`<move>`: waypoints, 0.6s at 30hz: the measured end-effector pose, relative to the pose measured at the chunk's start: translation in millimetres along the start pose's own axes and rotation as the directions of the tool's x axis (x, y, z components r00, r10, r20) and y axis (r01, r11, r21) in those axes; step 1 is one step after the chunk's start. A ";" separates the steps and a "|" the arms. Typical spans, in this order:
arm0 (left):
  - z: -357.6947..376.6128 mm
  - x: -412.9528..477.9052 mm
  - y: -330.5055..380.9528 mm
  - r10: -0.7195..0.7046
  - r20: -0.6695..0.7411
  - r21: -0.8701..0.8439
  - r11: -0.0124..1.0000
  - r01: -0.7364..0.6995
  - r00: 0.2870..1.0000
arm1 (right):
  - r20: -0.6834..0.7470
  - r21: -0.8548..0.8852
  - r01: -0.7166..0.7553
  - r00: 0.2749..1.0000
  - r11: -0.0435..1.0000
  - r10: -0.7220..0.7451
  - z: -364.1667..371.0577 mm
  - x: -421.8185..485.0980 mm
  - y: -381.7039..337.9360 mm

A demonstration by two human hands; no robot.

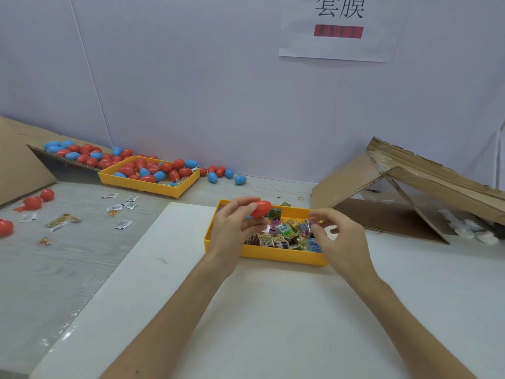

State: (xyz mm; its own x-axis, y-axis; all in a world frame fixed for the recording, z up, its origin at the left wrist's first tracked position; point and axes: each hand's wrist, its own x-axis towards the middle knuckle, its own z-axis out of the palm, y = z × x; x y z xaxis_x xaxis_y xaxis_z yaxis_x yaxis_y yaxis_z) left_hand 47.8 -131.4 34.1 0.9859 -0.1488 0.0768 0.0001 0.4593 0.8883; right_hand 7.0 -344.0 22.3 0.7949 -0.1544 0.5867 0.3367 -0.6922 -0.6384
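My left hand (235,228) holds a red plastic egg (261,208) between thumb and fingers, above the near yellow tray (284,257). That tray is full of small colourful wrapped packets (285,233). My right hand (341,236) hovers over the tray's right end and pinches a small packet (308,227) at its fingertips. Both hands are close together over the tray, which sits on a white board (246,324).
A second yellow tray (142,184) with red and blue eggs stands at the back left, with more eggs spilling from a cardboard box (24,165) along the wall. Loose packets (120,207) and red eggs (32,202) lie left. An open cardboard box (410,187) lies right.
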 end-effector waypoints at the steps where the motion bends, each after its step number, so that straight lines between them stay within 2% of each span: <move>1: 0.2 0.2 0.1 0.001 -0.003 -0.003 1.000 -0.001 1.000 | 0.033 -0.043 0.017 0.999 0.999 -0.016 1.5 -0.5 1.4; 4: 1.3 -0.2 -1.1 0.003 -0.003 0.023 1.000 -0.003 1.000 | 0.122 -0.167 0.065 0.992 0.984 -0.045 6.4 -1.3 4.1; 10: 1.9 -0.2 -2.4 0.006 -0.032 0.048 0.999 -0.004 0.999 | 0.222 -0.400 0.088 0.975 0.912 0.004 9.5 -1.6 4.8; 18: 3.2 0.1 -2.9 0.004 -0.040 0.083 0.997 0.000 0.999 | 0.247 -0.405 0.058 0.968 0.913 0.048 13.9 -2.4 6.8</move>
State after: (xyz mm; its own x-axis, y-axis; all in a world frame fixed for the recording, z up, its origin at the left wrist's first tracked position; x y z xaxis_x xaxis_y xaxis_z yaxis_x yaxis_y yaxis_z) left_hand 47.4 -135.5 32.9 0.9918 -0.1121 0.0619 -0.0140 0.3853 0.9227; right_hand 14.4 -338.5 9.6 0.9101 -0.0082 0.4143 0.1494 -0.9261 -0.3465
